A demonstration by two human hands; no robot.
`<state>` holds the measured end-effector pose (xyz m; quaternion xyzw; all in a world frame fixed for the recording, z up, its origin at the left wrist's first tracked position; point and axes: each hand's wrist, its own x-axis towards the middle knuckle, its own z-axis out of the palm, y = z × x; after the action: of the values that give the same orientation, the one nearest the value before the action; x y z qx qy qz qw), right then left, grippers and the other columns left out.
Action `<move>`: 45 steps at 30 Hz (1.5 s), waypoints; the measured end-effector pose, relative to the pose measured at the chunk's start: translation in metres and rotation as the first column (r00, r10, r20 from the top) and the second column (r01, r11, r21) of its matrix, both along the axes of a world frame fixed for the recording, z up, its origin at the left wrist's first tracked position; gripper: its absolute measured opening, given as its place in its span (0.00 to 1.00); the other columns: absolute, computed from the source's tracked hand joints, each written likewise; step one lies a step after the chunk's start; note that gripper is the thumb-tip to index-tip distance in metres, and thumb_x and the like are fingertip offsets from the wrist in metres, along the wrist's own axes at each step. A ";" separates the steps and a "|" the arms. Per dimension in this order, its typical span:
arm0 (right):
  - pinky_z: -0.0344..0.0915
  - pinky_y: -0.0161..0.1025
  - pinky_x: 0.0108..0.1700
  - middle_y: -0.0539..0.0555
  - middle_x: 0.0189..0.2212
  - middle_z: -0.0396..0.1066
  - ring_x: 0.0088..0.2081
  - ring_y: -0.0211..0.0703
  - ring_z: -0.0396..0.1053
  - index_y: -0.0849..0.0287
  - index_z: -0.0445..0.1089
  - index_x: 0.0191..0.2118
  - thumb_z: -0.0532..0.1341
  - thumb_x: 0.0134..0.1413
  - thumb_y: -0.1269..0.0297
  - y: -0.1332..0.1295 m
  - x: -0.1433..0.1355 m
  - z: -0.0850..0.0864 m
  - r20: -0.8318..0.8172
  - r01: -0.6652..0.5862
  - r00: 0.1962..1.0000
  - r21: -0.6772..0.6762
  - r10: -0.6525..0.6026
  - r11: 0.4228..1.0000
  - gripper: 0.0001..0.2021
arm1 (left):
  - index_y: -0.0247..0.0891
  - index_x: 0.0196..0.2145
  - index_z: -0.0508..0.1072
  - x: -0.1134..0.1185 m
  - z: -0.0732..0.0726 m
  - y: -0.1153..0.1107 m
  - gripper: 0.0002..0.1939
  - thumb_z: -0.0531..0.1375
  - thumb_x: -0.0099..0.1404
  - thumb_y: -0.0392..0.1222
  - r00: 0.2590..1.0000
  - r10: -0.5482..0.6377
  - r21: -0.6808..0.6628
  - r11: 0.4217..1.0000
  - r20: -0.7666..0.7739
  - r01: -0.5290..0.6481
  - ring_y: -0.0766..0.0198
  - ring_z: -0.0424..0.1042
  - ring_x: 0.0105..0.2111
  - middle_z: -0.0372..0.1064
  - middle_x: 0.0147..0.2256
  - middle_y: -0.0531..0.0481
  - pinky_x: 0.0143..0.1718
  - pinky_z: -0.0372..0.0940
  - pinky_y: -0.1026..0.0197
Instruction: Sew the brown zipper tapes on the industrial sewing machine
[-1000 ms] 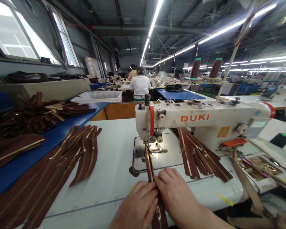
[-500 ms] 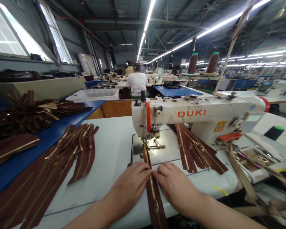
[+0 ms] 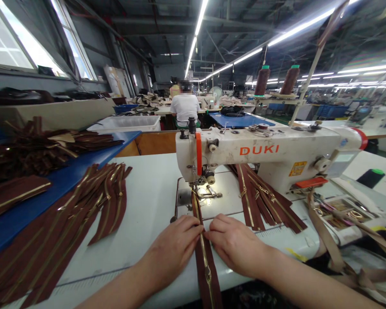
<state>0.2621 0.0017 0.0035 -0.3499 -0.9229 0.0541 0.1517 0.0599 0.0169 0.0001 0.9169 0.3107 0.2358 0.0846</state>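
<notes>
A brown zipper strip [image 3: 205, 265] with gold teeth runs from the table's front edge up under the presser foot [image 3: 202, 193] of a white DUKI sewing machine [image 3: 270, 152]. My left hand [image 3: 173, 249] lies flat on the strip's left edge, fingertips pressing it to the table. My right hand [image 3: 236, 242] presses the right edge, its fingertips almost meeting the left ones across the teeth. The machine's lamp lights the needle plate just beyond my fingers.
Several brown zippers [image 3: 80, 214] are fanned at the left, and more [image 3: 263, 199] lie under the machine arm. A blue board [image 3: 64, 180] holds another heap. A tray [image 3: 344, 214] and tan straps [image 3: 334, 249] sit at right. A person in white [image 3: 185, 109] sits far ahead.
Both hands slid forward along the strip toward the needle and spread flat on either side of the teeth. The view dropped slightly.
</notes>
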 end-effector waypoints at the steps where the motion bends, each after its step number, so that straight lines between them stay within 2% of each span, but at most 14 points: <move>1: 0.62 0.40 0.44 0.56 0.34 0.66 0.40 0.45 0.60 0.62 0.69 0.41 0.52 0.60 0.73 -0.001 0.001 0.000 0.012 0.004 1.000 0.005 -0.004 1.000 0.10 | 0.35 0.42 0.71 0.000 0.000 0.000 0.13 0.51 0.64 0.28 1.000 0.002 0.007 1.000 0.000 -0.002 0.58 0.68 0.41 0.68 0.40 0.45 0.45 0.67 0.54; 8: 0.62 0.40 0.42 0.55 0.35 0.66 0.40 0.45 0.59 0.62 0.68 0.44 0.51 0.63 0.71 -0.003 0.001 -0.011 0.012 0.031 0.999 0.076 -0.032 0.997 0.10 | 0.36 0.43 0.71 0.001 0.000 0.000 0.13 0.51 0.64 0.29 1.000 0.002 0.019 1.000 -0.011 -0.002 0.58 0.68 0.43 0.68 0.42 0.45 0.47 0.67 0.54; 15: 0.62 0.41 0.41 0.54 0.36 0.65 0.40 0.45 0.59 0.63 0.66 0.46 0.54 0.61 0.72 -0.004 -0.002 -0.012 0.052 0.050 0.997 0.105 -0.055 0.993 0.09 | 0.37 0.45 0.71 -0.006 0.002 0.003 0.14 0.51 0.64 0.30 0.998 -0.002 0.062 0.998 -0.069 0.006 0.55 0.66 0.51 0.66 0.51 0.42 0.51 0.65 0.49; 22: 0.60 0.42 0.43 0.54 0.36 0.65 0.39 0.45 0.59 0.63 0.66 0.45 0.55 0.60 0.72 -0.005 -0.004 -0.006 0.067 0.050 0.996 0.105 -0.057 0.993 0.08 | 0.35 0.45 0.71 -0.007 0.007 0.005 0.13 0.52 0.64 0.30 0.993 -0.048 0.112 0.992 -0.110 0.060 0.57 0.69 0.47 0.72 0.46 0.44 0.51 0.66 0.50; 32: 0.57 0.43 0.45 0.54 0.36 0.67 0.39 0.46 0.60 0.64 0.67 0.43 0.54 0.61 0.72 0.001 -0.004 -0.004 0.108 -0.016 0.994 0.153 -0.001 0.988 0.07 | 0.36 0.47 0.70 -0.009 0.003 0.010 0.14 0.51 0.65 0.31 0.992 -0.048 0.109 0.992 -0.118 0.061 0.57 0.70 0.47 0.72 0.47 0.44 0.51 0.66 0.50; 45: 0.57 0.44 0.43 0.55 0.34 0.67 0.39 0.47 0.60 0.63 0.68 0.40 0.56 0.59 0.72 0.033 -0.008 -0.002 0.127 -0.004 0.992 0.192 -0.021 0.981 0.05 | 0.35 0.45 0.70 -0.009 -0.002 0.037 0.13 0.50 0.65 0.32 0.993 -0.016 0.133 0.991 -0.119 0.032 0.57 0.69 0.48 0.72 0.47 0.43 0.51 0.66 0.51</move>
<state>0.2545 0.0343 0.0018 -0.3402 -0.9301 -0.0581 0.1254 0.0507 0.0536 -0.0019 0.9364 0.2877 0.2008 0.0070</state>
